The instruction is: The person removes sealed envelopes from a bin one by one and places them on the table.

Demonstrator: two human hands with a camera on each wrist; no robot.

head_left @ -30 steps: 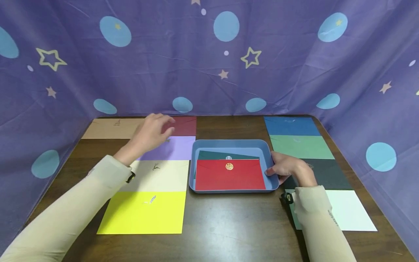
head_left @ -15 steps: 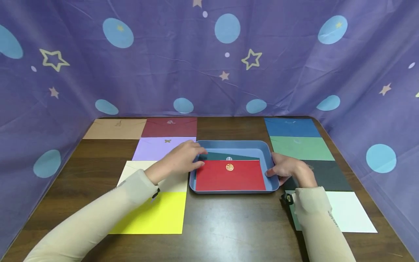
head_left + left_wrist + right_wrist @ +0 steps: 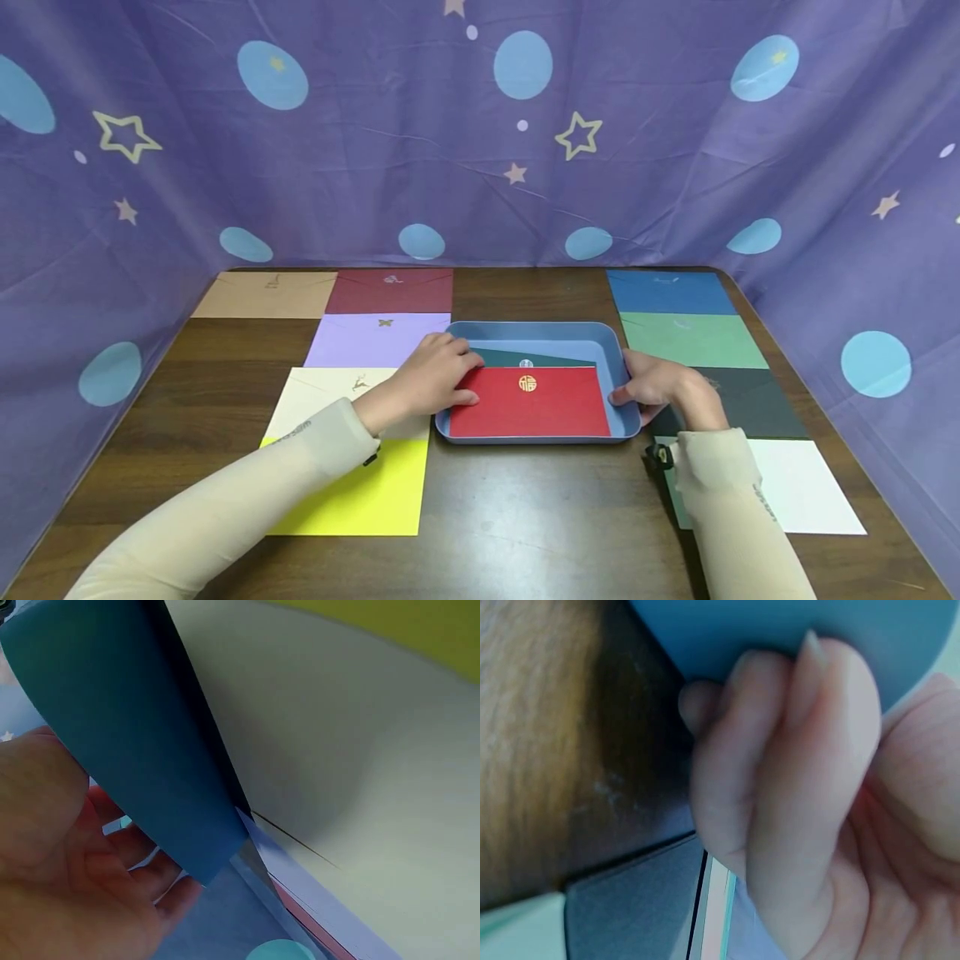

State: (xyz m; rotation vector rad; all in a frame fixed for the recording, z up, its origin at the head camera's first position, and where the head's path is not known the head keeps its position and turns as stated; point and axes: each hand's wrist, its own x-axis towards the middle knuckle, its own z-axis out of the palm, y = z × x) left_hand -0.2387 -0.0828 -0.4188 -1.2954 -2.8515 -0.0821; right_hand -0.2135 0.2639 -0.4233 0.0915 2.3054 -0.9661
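A blue tray [image 3: 536, 335] stands mid-table, holding a red envelope [image 3: 532, 408] with a gold emblem. It lies over a dark green envelope [image 3: 501, 358]. My right hand [image 3: 663, 387] grips the tray's right wall, thumb inside and fingers [image 3: 795, 765] curled against the outside. From the left, my left hand [image 3: 427, 375] reaches across the opposite rim, its thumb over the red envelope's left edge and its fingertips over the green one. Its loosely bent fingers [image 3: 142, 870] pass behind the tray wall [image 3: 135, 742] in the left wrist view, so their tips are hidden there.
Left of the tray lie tan [image 3: 262, 296], maroon [image 3: 393, 292], lilac [image 3: 378, 342], cream [image 3: 322, 387] and yellow [image 3: 382, 492] envelopes. Blue [image 3: 671, 292], green [image 3: 693, 340], dark grey [image 3: 750, 404] and pale mint [image 3: 802, 487] ones lie right. A purple curtain [image 3: 480, 208] hangs behind.
My left hand has come down and right, from above the lilac and maroon envelopes to the tray's left rim, then slightly farther in. The right hand keeps its grip on the tray.
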